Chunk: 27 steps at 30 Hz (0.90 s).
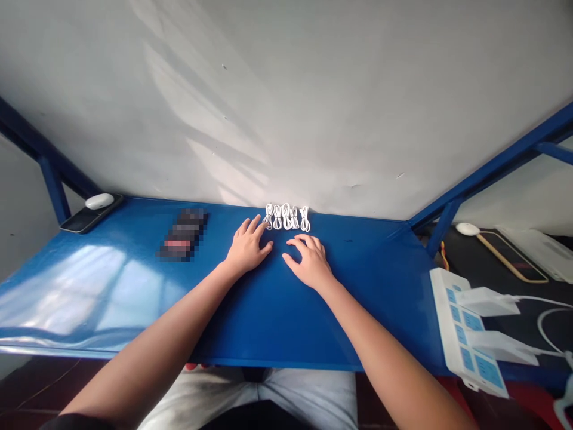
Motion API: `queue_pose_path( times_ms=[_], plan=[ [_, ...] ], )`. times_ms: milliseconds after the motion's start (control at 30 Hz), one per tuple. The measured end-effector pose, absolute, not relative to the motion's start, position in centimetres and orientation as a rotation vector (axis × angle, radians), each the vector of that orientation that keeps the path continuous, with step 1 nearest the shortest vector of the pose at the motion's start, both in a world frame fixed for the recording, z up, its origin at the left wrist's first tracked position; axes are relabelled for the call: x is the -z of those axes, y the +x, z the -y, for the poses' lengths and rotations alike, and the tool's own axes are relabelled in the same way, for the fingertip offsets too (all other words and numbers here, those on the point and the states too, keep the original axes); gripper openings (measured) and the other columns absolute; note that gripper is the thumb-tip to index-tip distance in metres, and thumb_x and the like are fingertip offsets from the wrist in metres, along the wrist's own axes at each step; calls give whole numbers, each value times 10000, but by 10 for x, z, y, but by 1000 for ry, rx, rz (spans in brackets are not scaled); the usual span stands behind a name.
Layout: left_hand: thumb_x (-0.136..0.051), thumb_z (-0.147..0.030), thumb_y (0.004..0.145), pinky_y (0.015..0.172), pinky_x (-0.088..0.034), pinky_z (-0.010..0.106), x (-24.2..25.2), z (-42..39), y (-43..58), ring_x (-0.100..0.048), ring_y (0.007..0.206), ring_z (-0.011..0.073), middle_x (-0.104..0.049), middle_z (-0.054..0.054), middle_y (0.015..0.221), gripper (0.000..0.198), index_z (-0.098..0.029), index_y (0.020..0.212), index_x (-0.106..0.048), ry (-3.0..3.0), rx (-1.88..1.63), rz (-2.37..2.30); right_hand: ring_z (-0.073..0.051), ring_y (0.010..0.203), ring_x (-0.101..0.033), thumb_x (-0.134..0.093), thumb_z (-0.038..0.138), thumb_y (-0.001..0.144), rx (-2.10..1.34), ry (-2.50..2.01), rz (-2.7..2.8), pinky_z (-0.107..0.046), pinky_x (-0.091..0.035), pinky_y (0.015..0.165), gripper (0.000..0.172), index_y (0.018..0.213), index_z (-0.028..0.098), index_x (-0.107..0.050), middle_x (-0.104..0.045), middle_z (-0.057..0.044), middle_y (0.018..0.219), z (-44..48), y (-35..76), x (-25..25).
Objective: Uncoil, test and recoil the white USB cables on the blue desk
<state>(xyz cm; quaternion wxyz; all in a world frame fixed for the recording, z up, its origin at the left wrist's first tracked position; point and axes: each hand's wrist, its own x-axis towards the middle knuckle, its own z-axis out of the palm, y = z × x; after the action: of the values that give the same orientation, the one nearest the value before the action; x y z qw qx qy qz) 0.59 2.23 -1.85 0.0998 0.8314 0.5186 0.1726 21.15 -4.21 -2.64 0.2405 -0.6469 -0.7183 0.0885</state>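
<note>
Several bundled white cables lie in a row along the back of the blue table, against the wall. The rightmost bundle sits slightly apart from the others. Just left of and in front of the row, my left hand has its fingers spread; its fingertips are near the leftmost bundle, and whether they touch it I cannot tell. My right hand is in front of the row, thumb and fingers apart, with nothing between them.
A blurred-out dark item lies left of my hands. Farther left, a white mouse-like object rests on a dark phone-like slab. At the right edge stands a white power strip with chargers plugged in. Blue metal frame bars flank the table.
</note>
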Motion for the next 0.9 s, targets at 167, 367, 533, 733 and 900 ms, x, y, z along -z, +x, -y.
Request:
queue_pose_path(
  times_ms=[167,367,533,733,900],
  plan=[
    [-435,-474,991,1212,-257,570,20,-23,6,-230,1539,399,-329,71,1665,613,-258,1563,-403,2498,-457,-1491,-319,1299,-497,-615,437,914,-243,-1779,1949,-515,-400,1102,335,1204,284,-682,-619,-81,1332,42,211,26],
    [-544,-487,946,1026,-438,501,15,-20,8,-514,1260,356,-629,130,1294,378,-212,1167,-680,2465,-678,-1534,-321,1300,-496,-617,441,912,-252,-1777,1947,-522,-400,1099,332,1199,287,-682,-619,-83,1333,42,211,26],
    [-581,-595,911,936,-458,464,9,-21,4,-568,1049,306,-639,114,1098,460,-199,687,-648,2390,-829,-1579,-324,1302,-496,-613,446,915,-260,-1775,1951,-526,-411,1089,333,1199,288,-685,-621,-86,1329,42,211,24],
    [-607,-510,916,921,-488,415,11,-21,2,-618,987,265,-631,108,1100,324,-200,856,-678,2289,-914,-1388,-326,1283,-507,-625,432,915,-245,-1759,1946,-523,-424,1079,339,1209,274,-687,-627,-92,1315,43,211,25],
    [-530,-274,942,883,-496,366,14,-24,1,-638,945,231,-642,89,1046,144,-204,927,-655,2215,-985,-1348,-289,1241,-532,-542,283,963,-124,-1581,2057,-463,-409,1078,300,1220,229,-688,-649,-107,1292,52,196,17]
  ],
)
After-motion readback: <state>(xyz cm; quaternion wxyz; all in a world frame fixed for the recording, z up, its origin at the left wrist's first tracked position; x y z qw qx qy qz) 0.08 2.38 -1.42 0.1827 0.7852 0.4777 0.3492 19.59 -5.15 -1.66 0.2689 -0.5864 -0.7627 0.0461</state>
